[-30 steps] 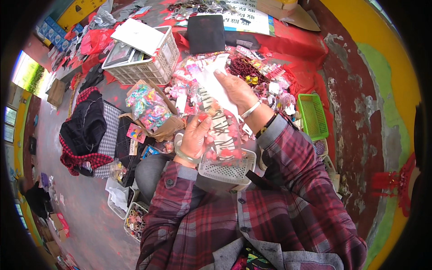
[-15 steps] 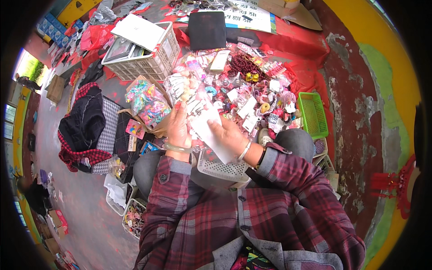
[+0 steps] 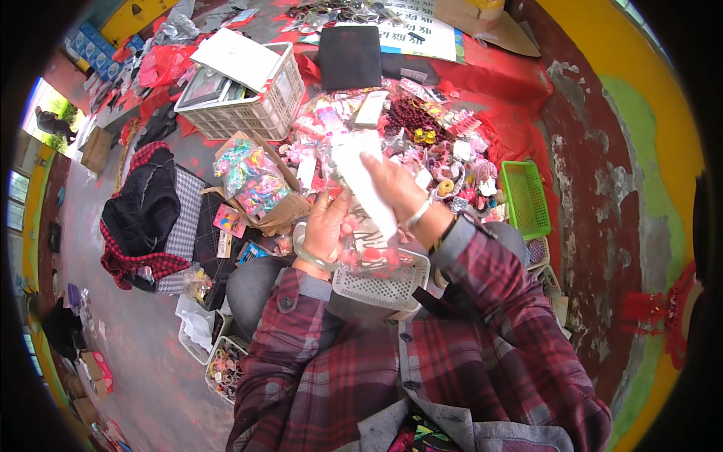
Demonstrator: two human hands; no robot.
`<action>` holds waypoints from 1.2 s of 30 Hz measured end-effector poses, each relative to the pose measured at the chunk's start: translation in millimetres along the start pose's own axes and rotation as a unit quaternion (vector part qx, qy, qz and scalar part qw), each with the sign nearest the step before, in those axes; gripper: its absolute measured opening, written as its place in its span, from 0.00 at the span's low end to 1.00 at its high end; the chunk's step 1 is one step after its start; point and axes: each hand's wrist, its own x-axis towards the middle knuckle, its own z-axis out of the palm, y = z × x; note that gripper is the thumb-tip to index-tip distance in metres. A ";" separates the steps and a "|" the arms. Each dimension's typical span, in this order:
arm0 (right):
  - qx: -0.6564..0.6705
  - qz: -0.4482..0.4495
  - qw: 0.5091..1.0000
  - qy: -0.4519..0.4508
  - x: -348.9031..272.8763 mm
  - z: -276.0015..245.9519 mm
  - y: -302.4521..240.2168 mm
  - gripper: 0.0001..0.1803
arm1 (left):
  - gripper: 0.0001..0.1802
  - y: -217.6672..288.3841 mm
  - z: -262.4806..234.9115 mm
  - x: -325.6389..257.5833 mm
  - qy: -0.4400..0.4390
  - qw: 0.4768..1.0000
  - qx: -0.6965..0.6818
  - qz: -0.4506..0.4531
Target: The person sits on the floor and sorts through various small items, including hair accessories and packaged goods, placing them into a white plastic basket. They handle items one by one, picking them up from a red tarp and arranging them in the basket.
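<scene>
A clear plastic packet [image 3: 360,197] with a white card backing and small pink pieces inside is held upright between both hands, above a small white basket [image 3: 380,284] that rests on the person's lap. The right hand [image 3: 393,188] has its grip pinched on the packet's white card near the top, fingers curled over the edge. The left hand [image 3: 325,224] has its grip pressed against the packet's lower left side, thumb on the front. Just beyond the hands lies a dense spread of pink and red trinkets [image 3: 422,139] on a red cloth [image 3: 497,83]. An open cardboard box of coloured pieces [image 3: 256,181] sits to the left, a white crate [image 3: 248,98] behind it. A green basket [image 3: 525,197] stands to the right.
</scene>
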 end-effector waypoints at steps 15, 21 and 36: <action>-0.471 -0.137 0.866 0.099 -53.8 47.1 -4.2 0.27 | 0.30 -4.7 -3.4 17.5 0.066 0.952 0.162 0.252; -0.433 -0.278 0.856 -0.053 -71.0 48.3 -2.5 0.30 | 0.48 26.0 -1.9 -0.5 -0.027 0.975 -0.218 0.042; -0.537 -0.394 0.731 -0.146 -72.3 40.6 -6.3 0.33 | 0.37 -44.2 -28.0 13.6 -0.177 0.852 -0.465 0.162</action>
